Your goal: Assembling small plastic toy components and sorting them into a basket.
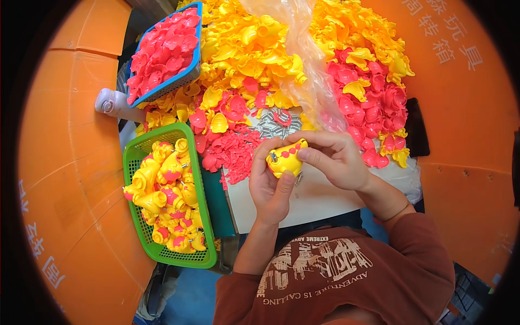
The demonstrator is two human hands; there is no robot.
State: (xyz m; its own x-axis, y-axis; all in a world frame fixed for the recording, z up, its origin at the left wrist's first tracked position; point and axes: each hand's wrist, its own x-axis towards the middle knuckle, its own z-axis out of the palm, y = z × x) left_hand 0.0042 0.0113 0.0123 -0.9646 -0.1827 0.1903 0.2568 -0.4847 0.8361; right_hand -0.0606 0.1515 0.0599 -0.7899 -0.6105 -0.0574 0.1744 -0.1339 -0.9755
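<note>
Between my two hands, above the white tabletop [309, 203], is a yellow plastic toy body [286, 161] with red spots along its top. A small metal piece shows at its left end. My left hand [271, 184] wraps round its lower left side, thumb on the front. The thumb and fingers of my right hand [333, 160] pinch its right end. Just beyond my hands lie a heap of small metal cylinders [273, 124] and a pile of small red parts [233, 151].
On the left stands a green basket [203, 216] of assembled yellow-red toy bodies. Behind it are a blue basket [187, 73] of red shells and a bottle [111, 102]. Yellow shells [233, 49] heap up at the back, red shells [368, 105] at the right. Orange panels [76, 162] flank the table.
</note>
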